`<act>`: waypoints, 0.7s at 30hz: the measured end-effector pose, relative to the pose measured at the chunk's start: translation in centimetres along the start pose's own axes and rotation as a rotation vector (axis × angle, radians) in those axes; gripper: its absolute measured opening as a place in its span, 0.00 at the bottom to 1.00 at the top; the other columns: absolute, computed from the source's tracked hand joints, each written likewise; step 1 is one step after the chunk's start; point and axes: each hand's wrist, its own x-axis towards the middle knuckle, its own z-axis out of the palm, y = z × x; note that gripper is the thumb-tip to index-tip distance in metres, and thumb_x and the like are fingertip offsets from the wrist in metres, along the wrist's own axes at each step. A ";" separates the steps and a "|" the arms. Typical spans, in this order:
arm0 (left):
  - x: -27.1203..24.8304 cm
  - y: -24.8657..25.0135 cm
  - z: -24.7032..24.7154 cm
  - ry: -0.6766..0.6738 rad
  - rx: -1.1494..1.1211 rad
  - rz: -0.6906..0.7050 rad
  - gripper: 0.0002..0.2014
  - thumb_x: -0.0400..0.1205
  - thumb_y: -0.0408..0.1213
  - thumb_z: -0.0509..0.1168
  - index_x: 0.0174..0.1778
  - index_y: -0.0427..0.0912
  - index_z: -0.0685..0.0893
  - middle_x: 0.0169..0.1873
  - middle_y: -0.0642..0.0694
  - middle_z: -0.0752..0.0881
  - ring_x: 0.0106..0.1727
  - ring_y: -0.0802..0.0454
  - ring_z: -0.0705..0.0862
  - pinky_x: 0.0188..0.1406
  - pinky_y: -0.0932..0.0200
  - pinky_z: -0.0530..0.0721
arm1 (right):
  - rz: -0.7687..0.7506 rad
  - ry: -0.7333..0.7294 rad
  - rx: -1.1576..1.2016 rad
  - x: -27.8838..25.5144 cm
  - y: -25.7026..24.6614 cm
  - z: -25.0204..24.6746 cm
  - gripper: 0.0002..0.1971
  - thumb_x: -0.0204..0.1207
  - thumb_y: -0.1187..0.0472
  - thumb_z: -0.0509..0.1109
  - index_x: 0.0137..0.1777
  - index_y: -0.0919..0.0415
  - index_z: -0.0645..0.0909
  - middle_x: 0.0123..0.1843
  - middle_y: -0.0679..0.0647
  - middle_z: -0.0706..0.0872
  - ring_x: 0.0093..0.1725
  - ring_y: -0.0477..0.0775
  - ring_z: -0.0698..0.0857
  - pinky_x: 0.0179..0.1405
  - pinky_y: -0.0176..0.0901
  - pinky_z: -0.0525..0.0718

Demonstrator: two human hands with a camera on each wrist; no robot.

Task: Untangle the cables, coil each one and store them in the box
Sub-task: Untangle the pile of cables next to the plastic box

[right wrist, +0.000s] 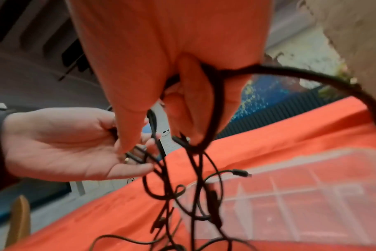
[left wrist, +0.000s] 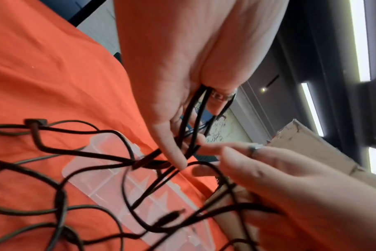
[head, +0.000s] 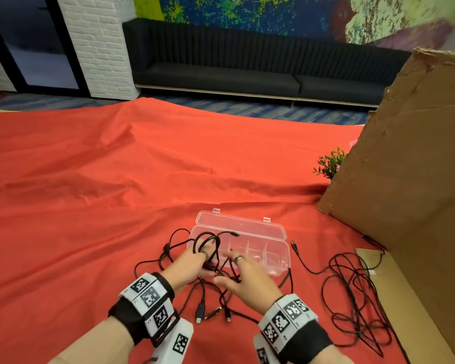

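- While the left hand (head: 188, 264) gripped tangled black cables (head: 208, 248) just over the clear box (head: 263, 240), its compartments looked bare.
- Right hand (head: 247, 278) had cable strands looped around its fingers (right wrist: 189, 95).

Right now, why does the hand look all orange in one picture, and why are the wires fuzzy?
Right wrist view: the right hand sits close to the lens in shade, tinted orange, probably by light bouncing off the red cloth. Left wrist view: the black cables near the edge are smeared by blur. Head view: sharper, though the wide lens bends the cardboard box.
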 end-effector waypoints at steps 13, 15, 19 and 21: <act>-1.1 0.6 -5.9 0.040 0.140 0.127 0.17 0.81 0.40 0.64 0.26 0.39 0.82 0.30 0.50 0.84 0.35 0.54 0.82 0.37 0.62 0.81 | -0.039 0.236 0.238 -0.5 1.5 -5.2 0.20 0.83 0.54 0.59 0.28 0.56 0.71 0.20 0.47 0.77 0.23 0.40 0.74 0.33 0.34 0.73; -1.1 0.4 -6.2 0.017 0.217 0.178 0.14 0.82 0.37 0.63 0.32 0.48 0.90 0.28 0.53 0.81 0.33 0.57 0.79 0.41 0.59 0.83 | -0.019 0.349 0.250 -0.6 1.9 -6.3 0.21 0.83 0.54 0.60 0.28 0.60 0.69 0.21 0.48 0.73 0.22 0.41 0.70 0.30 0.34 0.69; -0.8 0.5 -6.2 0.023 0.235 0.242 0.17 0.85 0.29 0.57 0.43 0.49 0.89 0.25 0.51 0.85 0.30 0.56 0.84 0.42 0.55 0.85 | 0.021 0.532 0.291 -0.9 1.6 -7.1 0.21 0.82 0.55 0.60 0.26 0.49 0.64 0.25 0.47 0.68 0.25 0.42 0.64 0.28 0.38 0.65; -0.9 1.0 -6.5 0.065 0.234 0.261 0.14 0.85 0.28 0.56 0.42 0.44 0.85 0.22 0.50 0.83 0.26 0.54 0.83 0.40 0.52 0.84 | 0.026 0.535 0.281 -1.2 1.3 -7.3 0.21 0.83 0.54 0.60 0.27 0.46 0.62 0.25 0.46 0.67 0.25 0.43 0.64 0.29 0.40 0.64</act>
